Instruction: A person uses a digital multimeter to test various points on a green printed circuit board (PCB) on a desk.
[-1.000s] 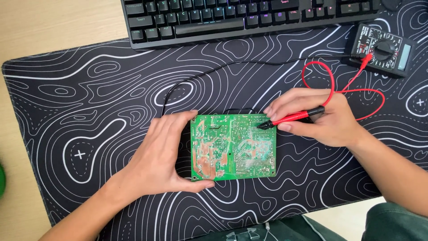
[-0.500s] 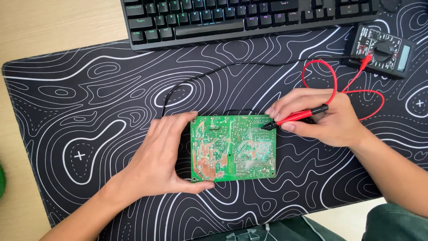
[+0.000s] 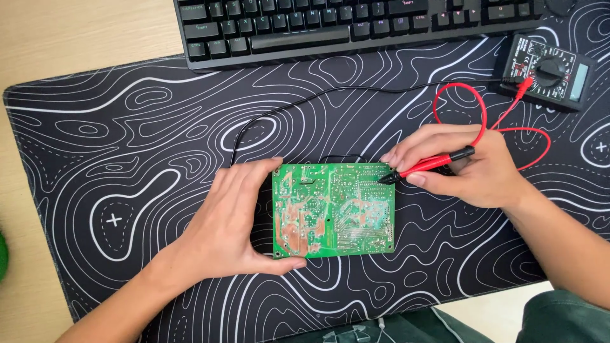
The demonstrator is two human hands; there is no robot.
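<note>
- A green circuit board [image 3: 333,209] lies solder side up at the middle of a black desk mat [image 3: 127,165] with white contour lines
- The left hand [image 3: 238,219] clamps the board's left edge, thumb curled under its lower corner
- The right hand [image 3: 460,165] pinches a red probe [image 3: 432,164], its tip touching the board's upper right edge
- Probing looks under way; the multimeter [image 3: 549,71] sits well apart, its display too small to make out
- The black lead [image 3: 305,105] runs behind the board, its end hidden; the keyboard [image 3: 356,28] is cut off at top
</note>
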